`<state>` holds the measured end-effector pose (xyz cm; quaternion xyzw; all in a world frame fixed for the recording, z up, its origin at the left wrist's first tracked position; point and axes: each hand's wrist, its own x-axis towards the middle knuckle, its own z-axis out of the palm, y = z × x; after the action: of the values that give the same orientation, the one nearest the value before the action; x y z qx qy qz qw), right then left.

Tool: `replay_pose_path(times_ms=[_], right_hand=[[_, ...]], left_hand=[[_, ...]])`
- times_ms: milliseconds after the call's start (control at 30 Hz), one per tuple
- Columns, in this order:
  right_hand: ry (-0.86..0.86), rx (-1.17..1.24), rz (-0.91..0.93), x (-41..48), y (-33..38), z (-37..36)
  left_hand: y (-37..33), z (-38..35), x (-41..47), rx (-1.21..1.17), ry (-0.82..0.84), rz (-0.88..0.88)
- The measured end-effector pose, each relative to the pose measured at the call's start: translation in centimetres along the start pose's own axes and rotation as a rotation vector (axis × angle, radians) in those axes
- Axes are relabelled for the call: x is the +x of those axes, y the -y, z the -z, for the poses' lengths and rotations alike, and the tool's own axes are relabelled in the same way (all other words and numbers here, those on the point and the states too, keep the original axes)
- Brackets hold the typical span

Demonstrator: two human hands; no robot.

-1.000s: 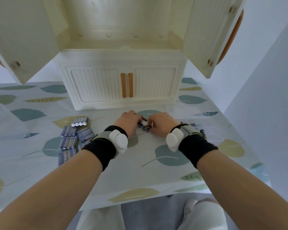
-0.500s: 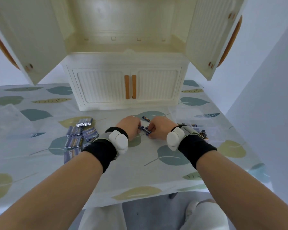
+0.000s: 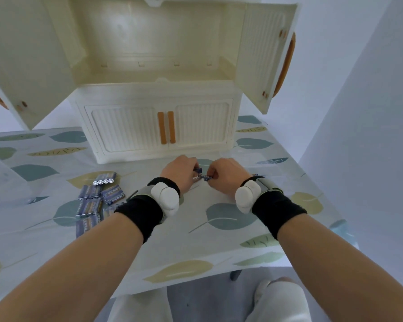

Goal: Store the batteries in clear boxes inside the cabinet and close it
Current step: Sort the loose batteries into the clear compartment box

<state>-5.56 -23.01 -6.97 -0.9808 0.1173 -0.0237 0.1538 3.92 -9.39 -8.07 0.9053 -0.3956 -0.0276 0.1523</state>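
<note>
My left hand (image 3: 179, 174) and right hand (image 3: 227, 176), both curled, pinch loose batteries (image 3: 201, 175) between them over the worktop (image 3: 196, 231), with the open cabinet (image 3: 130, 129) at twelve o'clock and the battery packs (image 3: 96, 201) at nine o'clock.

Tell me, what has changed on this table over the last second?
Very little. The left hand and right hand, which were fingering the loose batteries lying between them, have now curled their fingers round them and pinch them. The battery packs on the left stayed put. The cabinet kept its upper doors open and its lower doors shut.
</note>
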Motion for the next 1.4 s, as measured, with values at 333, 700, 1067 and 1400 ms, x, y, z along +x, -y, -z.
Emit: replay_pose_path(times_ms=[333,700,1067,1400], right_hand=[[-0.209,0.053,-0.328,-2.8,-8.0,4.6],[-0.202,0.112,-0.363,-2.6,-9.9,3.5],[-0.224,0.08,-0.318,-1.1,-8.2,3.5],[-0.075,0.059,-0.035,2.8,-1.4,0.9]], left_hand=[[-7.4,-1.2,3.3,-0.053,0.014,-0.149],[-9.6,-2.9,4.6,-0.106,0.019,-0.145],[-4.9,-1.3,4.1,-0.09,-0.072,-0.122],[2.9,-1.2,3.9,0.047,0.059,0.02]])
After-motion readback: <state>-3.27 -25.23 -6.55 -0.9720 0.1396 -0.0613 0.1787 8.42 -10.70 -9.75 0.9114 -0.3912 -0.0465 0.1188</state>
